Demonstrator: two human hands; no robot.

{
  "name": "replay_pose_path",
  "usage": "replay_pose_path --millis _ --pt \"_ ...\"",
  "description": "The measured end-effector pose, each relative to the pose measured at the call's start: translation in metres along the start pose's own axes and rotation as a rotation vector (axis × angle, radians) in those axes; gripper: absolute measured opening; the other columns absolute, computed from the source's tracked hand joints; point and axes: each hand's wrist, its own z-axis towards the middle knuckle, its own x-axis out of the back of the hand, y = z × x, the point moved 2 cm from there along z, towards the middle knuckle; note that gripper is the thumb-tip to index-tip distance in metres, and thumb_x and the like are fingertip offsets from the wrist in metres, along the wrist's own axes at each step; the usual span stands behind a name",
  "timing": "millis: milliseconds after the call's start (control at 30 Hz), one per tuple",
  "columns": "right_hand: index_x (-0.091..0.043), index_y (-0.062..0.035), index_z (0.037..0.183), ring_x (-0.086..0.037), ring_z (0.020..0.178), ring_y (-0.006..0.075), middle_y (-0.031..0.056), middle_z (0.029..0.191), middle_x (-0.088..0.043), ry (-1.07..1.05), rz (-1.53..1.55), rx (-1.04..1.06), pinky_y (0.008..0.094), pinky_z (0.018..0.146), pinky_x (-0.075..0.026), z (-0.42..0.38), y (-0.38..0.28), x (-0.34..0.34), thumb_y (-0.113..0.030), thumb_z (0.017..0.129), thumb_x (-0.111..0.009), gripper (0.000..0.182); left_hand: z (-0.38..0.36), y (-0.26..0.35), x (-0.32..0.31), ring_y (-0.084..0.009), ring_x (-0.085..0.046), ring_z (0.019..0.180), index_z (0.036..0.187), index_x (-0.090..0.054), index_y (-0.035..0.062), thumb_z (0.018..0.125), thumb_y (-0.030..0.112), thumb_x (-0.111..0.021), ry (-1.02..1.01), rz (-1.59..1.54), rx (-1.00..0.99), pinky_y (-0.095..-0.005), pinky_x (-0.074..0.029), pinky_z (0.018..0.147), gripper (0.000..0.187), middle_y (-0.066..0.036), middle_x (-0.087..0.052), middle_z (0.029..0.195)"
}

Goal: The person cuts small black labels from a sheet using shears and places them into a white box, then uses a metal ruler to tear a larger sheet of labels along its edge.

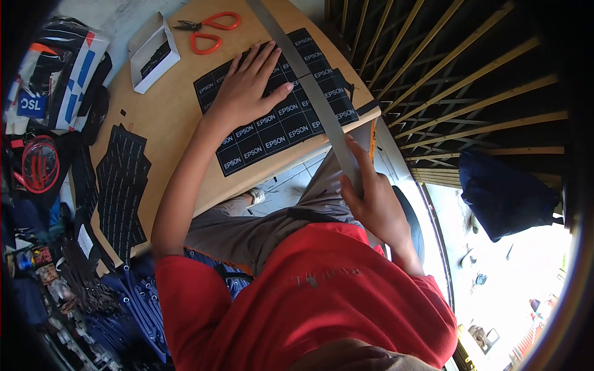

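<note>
My left hand [250,89] lies flat on a black sheet [266,133] printed with rows of white EPSON labels, fingers stretched and thumb apart. A long metal ruler [317,99] crosses the right part of that sheet and runs past the table's near edge. Its near end is in my right hand [371,201], with the thumb and fingers closed about it. The index finger points along the ruler. Part of the sheet is hidden under my left hand and the ruler.
Orange-handled scissors [207,31] and an open white box [153,59] sit farther back on the wooden table [179,117]. Printed black strips [120,188] are piled at its left. Bundled straps [133,303] lie below left. A folding metal gate [445,80] stands right.
</note>
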Motion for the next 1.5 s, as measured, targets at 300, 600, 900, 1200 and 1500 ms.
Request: replay_pose_path --millis 300,600,900,1200,1500 --pt "-0.029 -0.0012 0.143 -0.066 0.071 0.0436 0.0281 0.079 -0.065 0.027 -0.061 0.035 0.0482 0.066 -0.052 -0.015 0.005 -0.011 -0.006 0.09 -0.056 0.06 0.001 -0.006 -0.007 -0.0279 -0.017 0.147 0.151 -0.025 0.0075 0.096 0.058 -0.041 0.055 -0.068 -0.043 -0.0431 -0.014 0.12 0.076 -0.013 -0.022 0.157" --pt "-0.03 -0.0124 0.147 -0.069 0.083 0.0417 0.0277 0.091 -0.067 0.077 -0.004 -0.023 0.045 0.075 -0.052 -0.019 0.003 -0.02 -0.009 0.091 -0.058 0.063 0.0 -0.004 -0.005 -0.0303 -0.024 0.145 0.149 -0.032 0.0093 0.095 0.059 -0.041 0.07 0.013 -0.07 -0.0495 -0.018 0.118 0.074 -0.012 -0.028 0.155" --pt "-0.029 -0.0119 0.147 -0.069 0.083 0.0402 0.027 0.09 -0.067 0.033 0.018 -0.096 0.0445 0.074 -0.052 -0.02 0.004 -0.021 -0.009 0.091 -0.057 0.062 0.0 -0.003 -0.005 -0.0289 -0.024 0.144 0.15 -0.032 0.0174 0.095 0.06 -0.04 0.045 0.036 -0.065 -0.0517 -0.016 0.118 0.07 -0.006 -0.028 0.156" --pt "-0.031 -0.011 0.146 -0.069 0.088 0.0409 0.0277 0.096 -0.066 0.091 0.026 -0.023 0.0439 0.076 -0.051 -0.022 0.003 -0.021 -0.008 0.091 -0.057 0.06 0.002 0.001 -0.003 -0.0288 -0.024 0.144 0.149 -0.035 0.0168 0.094 0.061 -0.041 0.034 0.028 -0.052 -0.0515 -0.017 0.118 0.07 -0.006 -0.029 0.156" --pt "-0.031 -0.0096 0.145 -0.069 0.086 0.0388 0.0276 0.099 -0.065 0.077 0.047 -0.055 0.0431 0.076 -0.051 -0.022 0.007 -0.024 -0.005 0.09 -0.057 0.061 0.007 0.004 -0.006 -0.028 -0.024 0.145 0.148 -0.036 0.0147 0.097 0.051 -0.045 0.042 0.004 -0.05 -0.0509 -0.016 0.118 0.063 -0.006 -0.03 0.155"
